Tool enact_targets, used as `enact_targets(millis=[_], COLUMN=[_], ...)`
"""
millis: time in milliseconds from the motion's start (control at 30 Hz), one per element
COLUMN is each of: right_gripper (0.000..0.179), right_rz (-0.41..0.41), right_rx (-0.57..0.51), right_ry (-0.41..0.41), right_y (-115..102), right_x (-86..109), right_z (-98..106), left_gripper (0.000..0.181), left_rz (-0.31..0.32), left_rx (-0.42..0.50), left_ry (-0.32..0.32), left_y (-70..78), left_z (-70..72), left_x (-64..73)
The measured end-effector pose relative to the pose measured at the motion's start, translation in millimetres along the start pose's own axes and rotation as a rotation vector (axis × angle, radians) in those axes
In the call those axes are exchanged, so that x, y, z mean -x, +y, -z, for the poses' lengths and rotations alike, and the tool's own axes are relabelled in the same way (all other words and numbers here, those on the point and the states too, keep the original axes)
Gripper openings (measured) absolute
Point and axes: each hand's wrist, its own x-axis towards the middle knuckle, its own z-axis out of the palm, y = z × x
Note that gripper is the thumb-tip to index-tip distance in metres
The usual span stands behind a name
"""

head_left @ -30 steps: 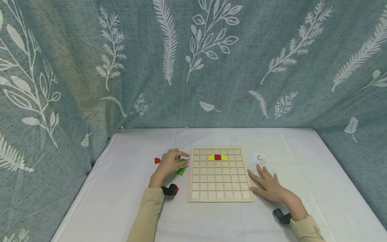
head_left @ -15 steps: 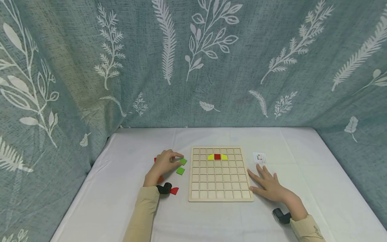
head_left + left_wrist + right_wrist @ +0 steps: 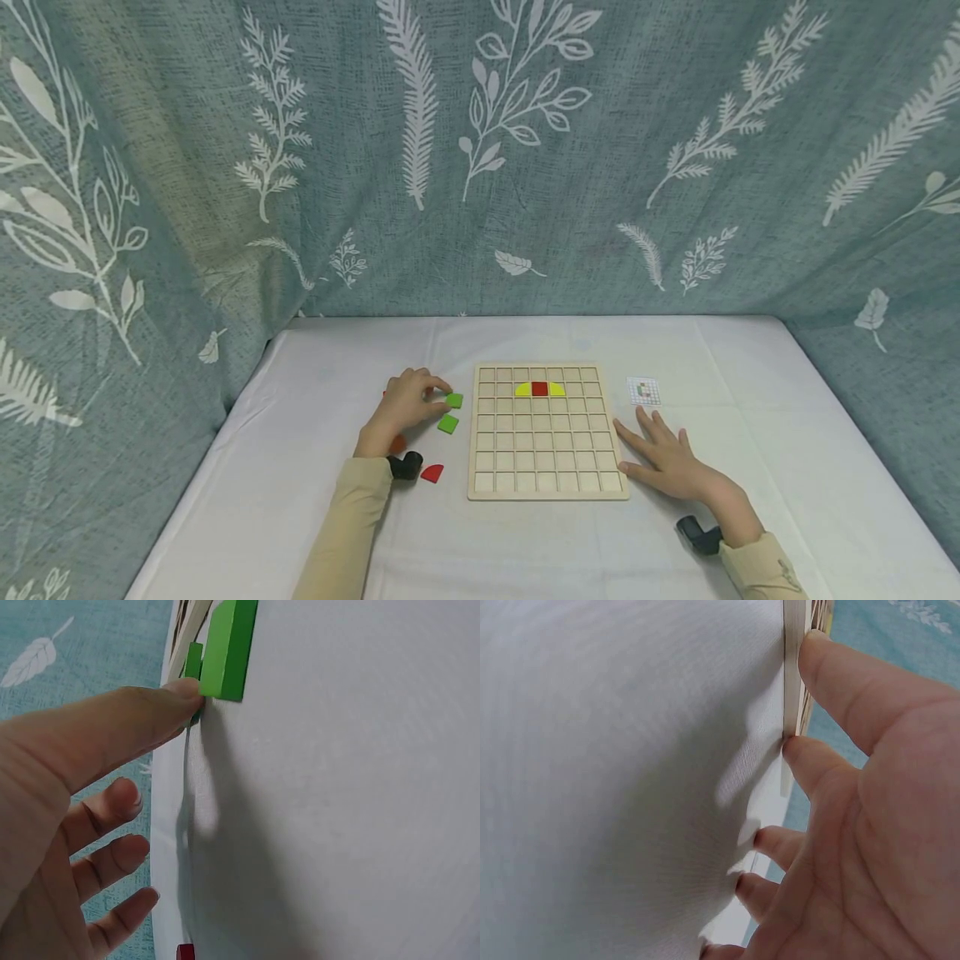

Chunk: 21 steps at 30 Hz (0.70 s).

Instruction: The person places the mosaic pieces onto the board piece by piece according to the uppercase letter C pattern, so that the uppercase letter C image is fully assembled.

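My left hand [image 3: 405, 407] is left of the wooden grid board [image 3: 549, 492]. Its thumb and index finger pinch a green square tile [image 3: 454, 401] at the edges; the thumb covers part of this green tile [image 3: 193, 660] in the left wrist view. Just nearer lies a second green square tile [image 3: 447, 424]. On the board, a red square [image 3: 539, 389] sits between two yellow quarter-round tiles [image 3: 522, 390]. My right hand [image 3: 667, 458] lies with fingers spread, thumb and index finger touching the board's right edge [image 3: 793, 690].
A red quarter-round tile [image 3: 432, 473] lies near my left wrist. An orange-red piece [image 3: 397, 444] is partly hidden beneath that wrist. A small printed pattern card [image 3: 643, 390] lies beyond my right fingertips. Behind the white-covered table [image 3: 555, 550] hangs a leaf-print curtain [image 3: 555, 208].
My left hand has drawn back leftward from the board's edge, uncovering the green tiles and the nearer red tile. The right hand and the board have stayed still.
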Motion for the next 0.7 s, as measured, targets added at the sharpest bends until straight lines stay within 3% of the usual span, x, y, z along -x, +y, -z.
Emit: enact_targets(millis=[400, 700], right_gripper=[0.066, 0.066], right_rz=[-0.006, -0.004], right_rx=[0.007, -0.003], right_ry=[0.005, 0.001], right_y=[0.3, -0.3], right_x=[-0.1, -0.1], right_z=[-0.3, 0.4], left_gripper=[0.025, 0.026], left_rz=[0.024, -0.006], left_rx=[-0.023, 0.003], left_ry=[0.018, 0.034], left_y=[8.0, 19.3], left_z=[-5.7, -4.2], left_x=[-1.8, -0.6])
